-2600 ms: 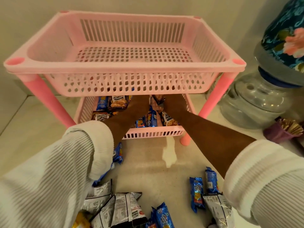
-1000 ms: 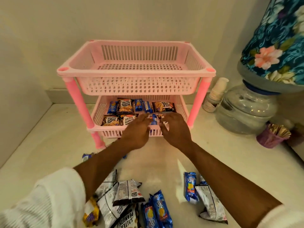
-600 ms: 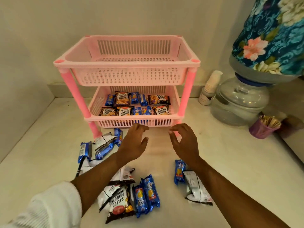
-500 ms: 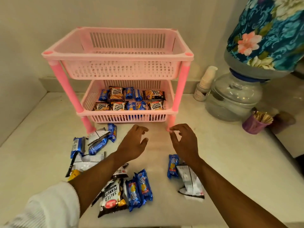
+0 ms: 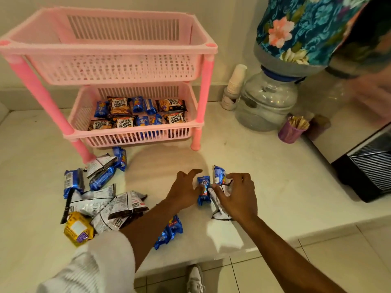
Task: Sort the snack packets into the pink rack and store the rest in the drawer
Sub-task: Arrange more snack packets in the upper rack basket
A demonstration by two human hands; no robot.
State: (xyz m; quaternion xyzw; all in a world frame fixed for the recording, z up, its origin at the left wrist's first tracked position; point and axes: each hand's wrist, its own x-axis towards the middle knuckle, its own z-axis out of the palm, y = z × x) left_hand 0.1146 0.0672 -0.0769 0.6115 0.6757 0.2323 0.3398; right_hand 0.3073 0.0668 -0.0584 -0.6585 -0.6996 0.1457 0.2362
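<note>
The pink rack point(image 5: 196, 48) stands at the back of the counter. Its top basket holds nothing; its lower basket point(image 5: 131, 135) holds salted peanut packets point(image 5: 119, 104) and blue biscuit packets point(image 5: 137, 103). In front, my right hand point(image 5: 238, 196) pinches a blue biscuit packet point(image 5: 219, 176) and rests on a silver peanut packet point(image 5: 220, 210). My left hand point(image 5: 184, 190) hovers with spread fingers, its thumb beside a second blue packet point(image 5: 203, 188) lying between both hands.
A loose pile of silver peanut packets point(image 5: 124, 205), blue packets point(image 5: 101, 178) and a yellow packet point(image 5: 78, 228) lies left. A water jar point(image 5: 266, 102) with floral cover, paper cups point(image 5: 236, 83), a purple cup point(image 5: 291, 132) and a black appliance point(image 5: 368, 172) stand right. The counter edge point(image 5: 211, 255) is near.
Both hands drew back from the rack's lower basket and came down to the small group of packets on the right; the view pulled back and tilted down.
</note>
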